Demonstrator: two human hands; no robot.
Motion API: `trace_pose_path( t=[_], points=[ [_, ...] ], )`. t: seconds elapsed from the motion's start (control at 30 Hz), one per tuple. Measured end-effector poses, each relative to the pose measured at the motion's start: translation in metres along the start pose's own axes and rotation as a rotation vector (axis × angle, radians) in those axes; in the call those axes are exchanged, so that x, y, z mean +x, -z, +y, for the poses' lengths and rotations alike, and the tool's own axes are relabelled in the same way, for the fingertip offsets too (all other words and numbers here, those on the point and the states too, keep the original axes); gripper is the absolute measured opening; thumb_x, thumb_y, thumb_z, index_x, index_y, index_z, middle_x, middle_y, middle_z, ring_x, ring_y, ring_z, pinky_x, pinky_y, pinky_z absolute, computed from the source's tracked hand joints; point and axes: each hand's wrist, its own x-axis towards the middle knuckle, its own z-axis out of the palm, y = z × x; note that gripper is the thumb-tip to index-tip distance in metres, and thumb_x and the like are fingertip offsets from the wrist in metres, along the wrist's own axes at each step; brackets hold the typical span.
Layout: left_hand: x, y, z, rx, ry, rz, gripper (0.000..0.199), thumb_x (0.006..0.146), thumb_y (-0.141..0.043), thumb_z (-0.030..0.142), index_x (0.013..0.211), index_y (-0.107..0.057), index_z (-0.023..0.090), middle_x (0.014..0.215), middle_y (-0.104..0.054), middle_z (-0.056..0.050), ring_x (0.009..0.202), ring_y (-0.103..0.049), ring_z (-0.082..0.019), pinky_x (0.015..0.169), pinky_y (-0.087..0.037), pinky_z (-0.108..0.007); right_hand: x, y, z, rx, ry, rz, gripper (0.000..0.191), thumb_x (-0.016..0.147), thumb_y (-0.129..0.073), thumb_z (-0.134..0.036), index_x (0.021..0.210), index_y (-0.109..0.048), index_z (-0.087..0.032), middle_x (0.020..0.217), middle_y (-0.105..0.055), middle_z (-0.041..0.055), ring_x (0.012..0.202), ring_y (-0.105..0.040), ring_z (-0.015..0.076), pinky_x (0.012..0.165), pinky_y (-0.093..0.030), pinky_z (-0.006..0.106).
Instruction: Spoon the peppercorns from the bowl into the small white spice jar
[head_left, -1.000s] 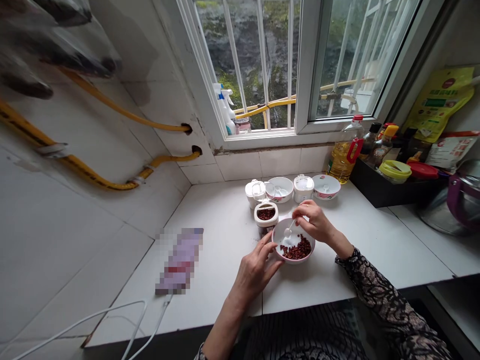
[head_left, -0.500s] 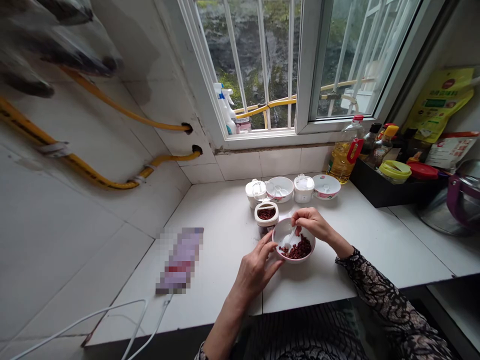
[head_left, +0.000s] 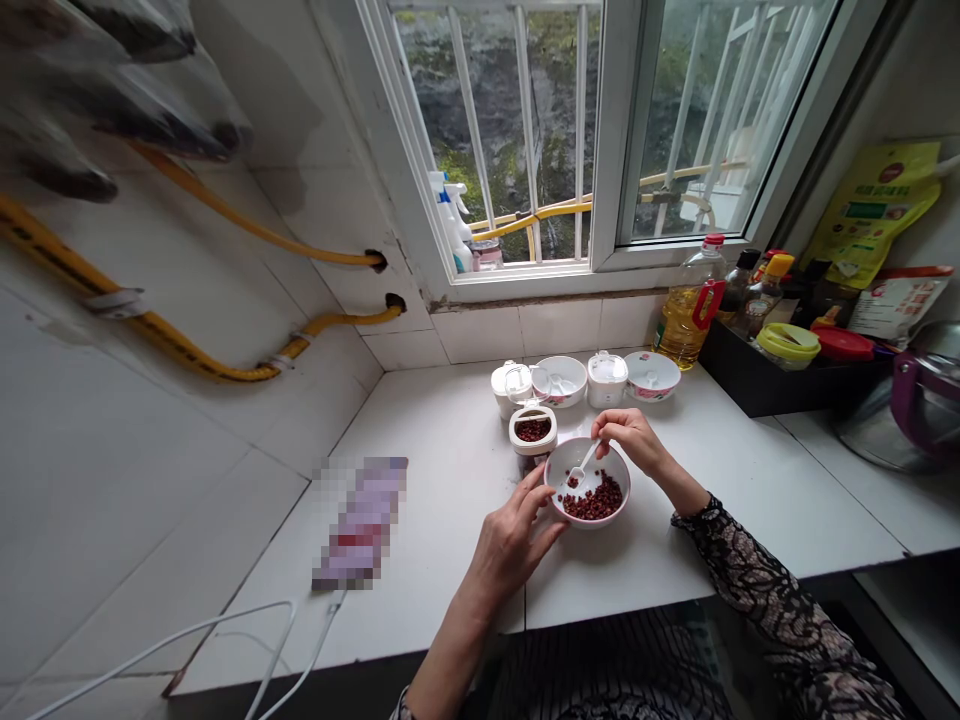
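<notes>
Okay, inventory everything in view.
Bowl: 1, white, centre
Spoon: 1, white, in bowl
Open jar: 1, white-rimmed, beside bowl
Grains: many, dark red, bowl and open jar
Other jars: 2, white, rear
Flowered bowls: 2, white, rear
Oil bottle: 1, yellow, rear
Box: 1, black, right
Bottles and lids: several, mixed, in box
Pouches: 2, yellow and white, right
Metal vessel: 1, silver, far right
Window: 1, white, back
Spray bottles: 2, white, window
Pipes: 2, yellow, upper left
Pixelated item: 1, purplish, left
Cabling: count unclear, white, left
Left grip: 1, bare, bowl rim
Right grip: 1, bare, on spoon
</notes>
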Motion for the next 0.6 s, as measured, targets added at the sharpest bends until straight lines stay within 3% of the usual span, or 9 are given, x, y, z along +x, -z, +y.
trace_pose_path(
  t=[0.33,0.47,0.6],
  points=[
    [0.001,0.001,0.001,-0.005,0.004,-0.017,0.025,0.090,-0.059,0.020,0.113,-0.051,0.022,0.140,-0.055,-0.016,0.098,-0.071,-0.022,0.073,-0.062,-0.032,0.004,-0.001,0.002,0.107,0.001,0.040,0.012,0.059,-0.060,-0.027,0.063,-0.067,-0.018,0.052,-0.068,0.0023,0.051,-0.058,0.0152,0.062,-0.049,0.030],
    [0.001,0.000,0.000,0.004,-0.005,-0.011,0.024,0.090,-0.059,0.020,0.113,-0.052,0.022,0.139,-0.055,-0.017,0.101,-0.071,-0.022,0.073,-0.062,-0.032,0.006,-0.006,0.003,0.107,0.081,0.091,0.014,0.066,-0.063,-0.030,0.071,-0.066,-0.018,0.060,-0.070,0.0024,0.061,-0.063,0.0170,0.070,-0.051,0.032],
    [0.001,0.000,0.000,-0.001,-0.001,-0.008,0.025,0.090,-0.060,0.021,0.114,-0.051,0.022,0.140,-0.055,-0.016,0.097,-0.072,-0.021,0.074,-0.062,-0.032,0.006,-0.013,0.005,-0.007,0.253,0.161,0.020,0.079,-0.061,-0.039,0.084,-0.063,-0.019,0.076,-0.070,0.0036,0.074,-0.068,0.0193,0.076,-0.051,0.034]
  ],
)
